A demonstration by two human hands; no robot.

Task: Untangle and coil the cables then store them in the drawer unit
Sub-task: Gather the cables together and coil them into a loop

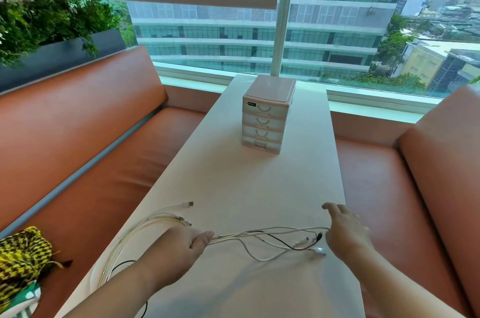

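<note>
Left hand [187,241]: the forearm comes in from the lower left corner, across the table's [259,182] near left edge. The hand is knuckles-up, with the fingers curled round a bundle of cables [228,237] and gripping it.

Right hand [346,229]: the forearm comes in from the lower right. The hand is palm-down near the table's right edge, with the fingers stretched forward and slightly spread.

Hard to make out:
- The thumb side of the right hand meets the far end of a white cable loop. The hand hides the contact, so whether it pinches the cable or only lies beside it cannot be told.
- The left palm covers the part of the bundle it holds.
- Both arms are cut off by the bottom edge of the view.

Cables relative to the grips:
- Between the two hands, the white strands sag in loose loops on the tabletop and end in a white plug [320,250] just beside the right wrist.
- Left of the left hand, the bundle sweeps in a wide arc along the near left edge. One connector [190,204] lies beyond the knuckles.
- A thin black cable [124,262] runs partly under the left forearm.

The drawer unit [267,115] stands in the middle of the table's far half, well apart from both hands. It has four drawers, all closed.

An orange bench [78,135] runs along the table's left side, and a yellow-and-black patterned cloth [23,252] lies on its seat.
</note>
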